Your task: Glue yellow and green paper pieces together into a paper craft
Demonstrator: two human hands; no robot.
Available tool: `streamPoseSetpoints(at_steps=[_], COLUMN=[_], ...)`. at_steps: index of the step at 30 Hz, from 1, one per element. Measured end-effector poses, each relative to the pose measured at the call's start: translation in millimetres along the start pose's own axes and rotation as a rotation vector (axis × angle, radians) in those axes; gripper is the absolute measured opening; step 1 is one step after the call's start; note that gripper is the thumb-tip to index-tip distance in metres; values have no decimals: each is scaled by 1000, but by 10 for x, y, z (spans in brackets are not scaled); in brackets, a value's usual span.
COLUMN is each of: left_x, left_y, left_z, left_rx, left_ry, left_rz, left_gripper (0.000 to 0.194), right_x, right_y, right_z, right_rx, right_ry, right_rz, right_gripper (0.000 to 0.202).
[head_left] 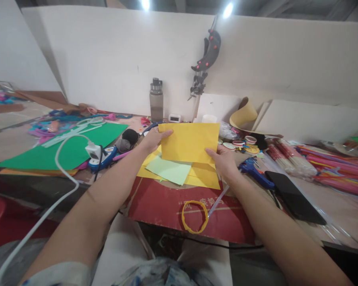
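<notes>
A yellow sheet (190, 142) is held up between both hands, above the table. My left hand (155, 139) pinches its left edge, thumb on the front. My right hand (223, 159) grips the lower right corner, thumb in front as well. Beneath it a pale green sheet (168, 170) lies on other yellow sheets (205, 180), which rest on a red board (167, 204) with white lettering. Near the board's front edge lies a yellow ring (194, 217) attached to a clear stick (219, 201).
Right of my right hand are a blue glue gun (256, 172), a black phone (295, 196) and coloured sticks (334, 171). Leftward are green sheets (65, 149), a blue power strip (103, 159) and a white cable (58, 202). A bottle (156, 101) stands behind.
</notes>
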State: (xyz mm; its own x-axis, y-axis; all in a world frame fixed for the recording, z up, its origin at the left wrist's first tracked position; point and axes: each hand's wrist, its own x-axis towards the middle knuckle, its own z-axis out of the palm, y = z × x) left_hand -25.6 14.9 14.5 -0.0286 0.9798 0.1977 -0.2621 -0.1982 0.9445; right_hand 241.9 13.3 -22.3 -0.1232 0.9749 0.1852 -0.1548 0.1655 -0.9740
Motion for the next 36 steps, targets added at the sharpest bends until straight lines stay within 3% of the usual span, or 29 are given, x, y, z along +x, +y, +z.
streamPoseSetpoints(at_steps=[5,10,13,18,23,26,32,36], left_x=[-40,-34,-23,-37,-44,-6,35,-23], left_y=[20,-11,-17,-14,-13,12,-54,-120], left_z=[-2,-7,3,57,65,-19,-77,33], left_rx=[20,43,5,-51,18,282,1295,1558], left_ry=[-111,-117,-96,-48,-173,-212,-68,-97], left_rz=[-35,-136,-71,-8,-85,-80,-210,-205], left_gripper=[47,48,47,45,50,56,51,65], right_x=[6,-21,-20,-41,-73,-31,71,80], right_y=[-31,-129,-145,-98,-91,-110,-127,-105], right_z=[-5,21,35,74,96,46,-56,-55], right_rx=[50,226,274,320,316,328,380,358], right_ry=[86,160,114,-3,-25,73,289,350], right_rz=[-30,-86,-74,-1,50,-32,-152,-141], right_gripper=[34,39,47,44,39,32,18,17])
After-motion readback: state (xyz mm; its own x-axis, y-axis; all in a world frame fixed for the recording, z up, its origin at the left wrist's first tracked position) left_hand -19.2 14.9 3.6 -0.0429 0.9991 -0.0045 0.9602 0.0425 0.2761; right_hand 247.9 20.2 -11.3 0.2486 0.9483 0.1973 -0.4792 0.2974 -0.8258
